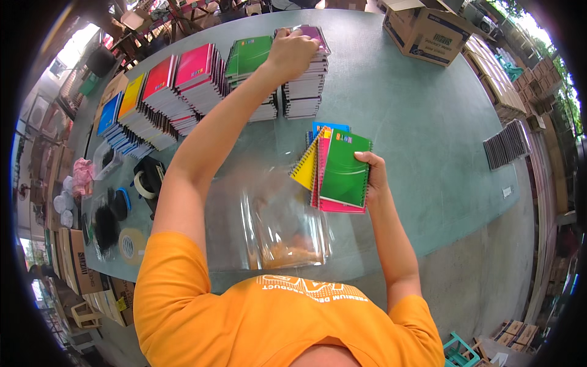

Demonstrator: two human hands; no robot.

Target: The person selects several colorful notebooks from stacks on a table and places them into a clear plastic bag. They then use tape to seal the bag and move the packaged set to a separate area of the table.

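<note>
My left hand (295, 54) reaches to the far stack and has its fingers closed on the top purple notebook (318, 40). In my right hand (375, 174) is a fan of small spiral notebooks, gripped at the right edge. A green notebook (346, 168) lies uppermost in it, with a pink one (342, 208), a yellow one (304, 170) and a blue one (335, 125) showing behind. Left of the purple stack stand stacks of green (251, 56), pink (195, 64), red (159, 79), yellow (131, 98) and blue notebooks (109, 114).
Clear plastic sleeves (287, 235) lie on the green table (440, 147) before me. A tape dispenser (148, 182) and tape roll (131, 244) sit at the left. An open cardboard box (425, 33) stands far right; a dark ridged stack (507, 145) rests at the right edge.
</note>
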